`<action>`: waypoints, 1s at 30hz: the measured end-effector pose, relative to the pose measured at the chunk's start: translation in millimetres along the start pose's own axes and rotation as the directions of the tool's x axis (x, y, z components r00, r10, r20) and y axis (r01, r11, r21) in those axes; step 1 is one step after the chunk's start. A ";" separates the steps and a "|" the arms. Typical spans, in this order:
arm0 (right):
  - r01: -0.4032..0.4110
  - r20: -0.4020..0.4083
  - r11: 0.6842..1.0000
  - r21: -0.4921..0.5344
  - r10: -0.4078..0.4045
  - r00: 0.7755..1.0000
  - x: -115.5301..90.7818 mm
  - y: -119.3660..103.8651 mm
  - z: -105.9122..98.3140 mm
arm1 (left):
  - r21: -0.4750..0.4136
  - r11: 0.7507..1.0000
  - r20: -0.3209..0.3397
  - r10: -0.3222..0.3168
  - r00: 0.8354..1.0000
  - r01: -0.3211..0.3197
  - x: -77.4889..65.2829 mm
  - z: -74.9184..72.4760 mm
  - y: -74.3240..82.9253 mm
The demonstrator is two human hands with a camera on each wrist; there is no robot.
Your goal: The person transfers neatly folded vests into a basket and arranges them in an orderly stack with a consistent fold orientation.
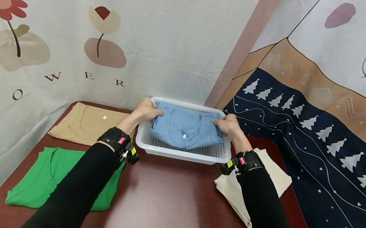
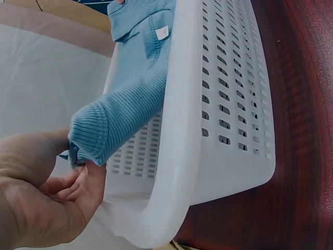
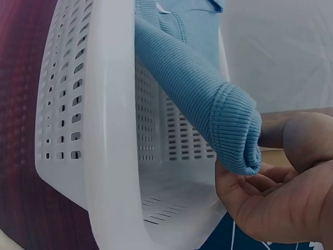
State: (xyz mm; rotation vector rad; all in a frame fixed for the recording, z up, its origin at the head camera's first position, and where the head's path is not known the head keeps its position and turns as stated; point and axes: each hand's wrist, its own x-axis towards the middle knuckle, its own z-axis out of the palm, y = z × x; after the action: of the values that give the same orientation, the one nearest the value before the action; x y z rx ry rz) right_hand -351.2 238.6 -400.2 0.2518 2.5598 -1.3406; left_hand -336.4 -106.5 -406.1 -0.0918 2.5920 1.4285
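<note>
A folded blue ribbed shirt (image 1: 186, 126) with a small white label at its neckline is held over a white plastic basket (image 1: 180, 155). My left hand (image 1: 148, 109) pinches the shirt's left end between thumb and fingers. At the opposite end, my right hand (image 1: 228, 124) pinches the fabric the same way. In the left wrist view the shirt's folded edge (image 2: 93, 135) sits inside the basket rim (image 2: 179, 104), above the slotted floor. The right wrist view shows the rolled end (image 3: 237, 133) between thumb and fingers, with bare basket interior beneath it.
On the dark red table (image 1: 162, 205), a folded tan shirt (image 1: 89, 123) lies at the back left and a green one (image 1: 57, 174) in front of it. A folded cream garment (image 1: 272, 170) lies to the right, partly under my right forearm. Printed cloth (image 1: 179, 42) hangs behind.
</note>
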 end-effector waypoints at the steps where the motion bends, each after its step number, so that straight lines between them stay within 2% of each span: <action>1: 0.001 -0.001 1.000 -0.012 -0.001 1.000 1.3 0.1 0.8 | 0.023 1.000 -0.009 0.005 1.000 -0.005 0.1 0.7 0.4; 11: -0.056 -0.012 0.988 -0.146 0.055 0.998 13.1 -5.3 12.1 | 0.191 0.981 -0.097 0.046 0.994 -0.026 -0.6 9.7 2.6; 16: -0.058 0.005 0.986 -0.155 0.059 0.998 13.4 -8.1 16.5 | 0.257 0.966 -0.105 0.040 0.994 -0.012 4.8 12.2 3.6; 19: -0.050 0.013 0.984 -0.173 0.053 0.998 14.4 -7.7 19.0 | 0.309 0.951 -0.090 0.020 0.996 0.009 23.8 17.2 -3.2; 22: -0.045 0.017 0.977 -0.207 0.050 0.999 14.9 -6.0 21.8 | 0.405 0.914 -0.115 0.031 0.993 0.018 67.1 31.7 -27.7; 24: -0.046 0.019 0.973 -0.227 0.052 0.998 15.2 -4.9 24.0 | 0.454 0.891 -0.113 0.030 0.993 0.025 79.8 37.9 -33.3; 26: -0.052 0.017 0.972 -0.228 0.057 0.998 15.3 -4.4 26.1 | 0.457 0.889 -0.118 0.036 0.992 0.023 79.9 40.4 -31.9; 30: -0.054 0.008 0.969 -0.241 0.058 0.998 15.6 -4.1 28.6 | 0.418 0.908 -0.084 0.021 0.996 0.016 39.8 35.8 -5.2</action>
State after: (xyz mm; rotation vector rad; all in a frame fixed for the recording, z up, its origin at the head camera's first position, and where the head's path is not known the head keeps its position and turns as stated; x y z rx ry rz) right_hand -363.5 213.2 -417.3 0.2649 2.6486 -0.9949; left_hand -370.2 -77.7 -436.5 -0.0918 2.9055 0.8518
